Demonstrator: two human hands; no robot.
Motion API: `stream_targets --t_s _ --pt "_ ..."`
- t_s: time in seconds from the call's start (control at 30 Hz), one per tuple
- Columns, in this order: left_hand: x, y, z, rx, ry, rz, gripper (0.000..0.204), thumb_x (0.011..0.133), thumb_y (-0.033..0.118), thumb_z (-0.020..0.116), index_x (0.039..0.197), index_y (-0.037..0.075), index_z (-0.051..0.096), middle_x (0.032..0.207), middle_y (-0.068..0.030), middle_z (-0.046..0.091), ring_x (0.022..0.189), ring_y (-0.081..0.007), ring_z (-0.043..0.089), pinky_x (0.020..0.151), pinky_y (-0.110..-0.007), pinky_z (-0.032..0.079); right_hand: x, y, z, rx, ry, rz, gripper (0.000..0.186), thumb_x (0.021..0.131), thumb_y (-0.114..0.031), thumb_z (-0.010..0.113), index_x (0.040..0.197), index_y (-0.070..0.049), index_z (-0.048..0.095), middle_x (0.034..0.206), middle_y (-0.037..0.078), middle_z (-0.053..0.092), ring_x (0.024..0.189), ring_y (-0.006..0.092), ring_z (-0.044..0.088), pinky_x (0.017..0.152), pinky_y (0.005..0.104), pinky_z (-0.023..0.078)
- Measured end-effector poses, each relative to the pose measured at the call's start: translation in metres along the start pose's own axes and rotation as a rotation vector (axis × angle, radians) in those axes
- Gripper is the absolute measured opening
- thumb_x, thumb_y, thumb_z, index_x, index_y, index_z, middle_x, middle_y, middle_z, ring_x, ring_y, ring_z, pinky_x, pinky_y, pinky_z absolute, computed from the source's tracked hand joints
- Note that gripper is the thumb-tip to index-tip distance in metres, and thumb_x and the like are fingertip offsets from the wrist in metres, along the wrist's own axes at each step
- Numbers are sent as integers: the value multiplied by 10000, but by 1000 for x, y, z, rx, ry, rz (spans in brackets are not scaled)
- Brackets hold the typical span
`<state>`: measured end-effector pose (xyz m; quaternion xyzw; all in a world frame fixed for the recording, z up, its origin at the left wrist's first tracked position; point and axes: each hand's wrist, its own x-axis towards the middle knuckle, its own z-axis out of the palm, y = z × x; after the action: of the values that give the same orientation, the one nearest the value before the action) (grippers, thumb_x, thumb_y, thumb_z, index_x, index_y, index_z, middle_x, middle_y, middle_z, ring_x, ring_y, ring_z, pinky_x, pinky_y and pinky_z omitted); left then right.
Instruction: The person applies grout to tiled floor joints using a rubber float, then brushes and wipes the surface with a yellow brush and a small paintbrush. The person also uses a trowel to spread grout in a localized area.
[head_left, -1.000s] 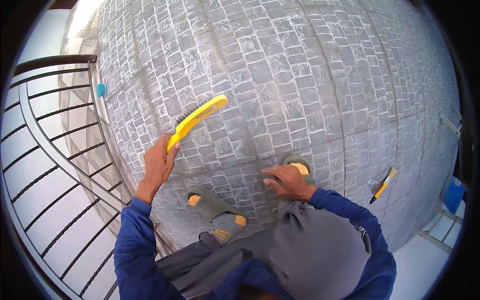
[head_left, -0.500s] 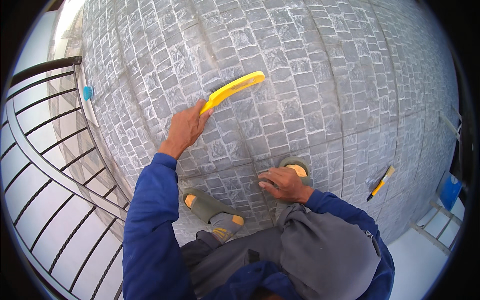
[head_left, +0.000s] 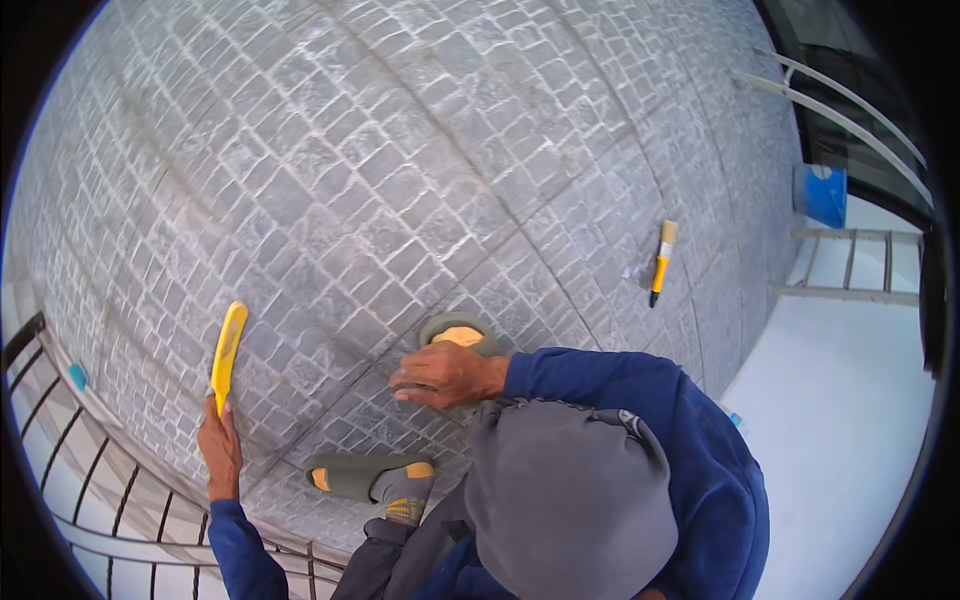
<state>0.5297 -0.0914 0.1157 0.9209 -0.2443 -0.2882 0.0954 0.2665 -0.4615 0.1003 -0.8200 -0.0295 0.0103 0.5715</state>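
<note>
Left hand (head_left: 220, 445) is on the near left, fingers wrapped round the handle end of a yellow long-handled scrub brush (head_left: 228, 350); thumb along the right side, grip closed on it. Brush is left of the feet, head end pointing far and slightly right, smooth yellow back facing up, bristles hidden from this angle. Can't tell if it touches the stone-pattern tile floor (head_left: 300, 200). Right hand (head_left: 440, 375) is near centre, back up, fingers bent and pointing left, in front of the right olive slipper (head_left: 488, 342) in this view; contact with it unclear. Palm hidden, so can't tell how far that grip is closed or whether anything's in it. Left olive slipper (head_left: 350, 478) is flat on the tile, toe to the left, with a grey-and-yellow sock (head_left: 405, 495) in it. Bent grey-trousered knee (head_left: 580, 490) sits just nearer than the right hand. Flat paintbrush (head_left: 662, 262) with yellow-and-black handle lies on the tile to the right, pale bristles at the far end. Farther right: blue bucket (head_left: 823, 195). Dark metal railing (head_left: 125, 500) runs along the near left, small teal brush (head_left: 78, 376) just beside it.
</note>
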Motion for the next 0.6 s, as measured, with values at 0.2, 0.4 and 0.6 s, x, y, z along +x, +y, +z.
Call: stream_targets --t_s 0.2,0.4,0.6 --pt "2 -9 13 -28 45 5 486 1087 380 431 1343 -29 495 822 -294 608 701 -457 563 636 -490 409 -19 6 -29 -45 410 1 171 942 -198 677 1041 -61 657 888 105 594 769 301 615 655 396 510" --pt "9 15 -1 -115 -42 -19 498 1079 418 441 1323 -11 508 776 -292 597 659 -465 545 611 -510 395 -142 41 -122 -579 955 644 253 917 -168 700 1133 -48 647 966 130 572 827 242 589 729 363 490" --pt "-6 49 -53 168 -33 -88 385 1066 399 466 1048 27 564 662 -251 588 643 -486 592 552 -537 395 -278 91 -182 -748 1175 1045 339 971 -294 642 1145 -3 642 1000 141 589 886 238 573 796 358 469"
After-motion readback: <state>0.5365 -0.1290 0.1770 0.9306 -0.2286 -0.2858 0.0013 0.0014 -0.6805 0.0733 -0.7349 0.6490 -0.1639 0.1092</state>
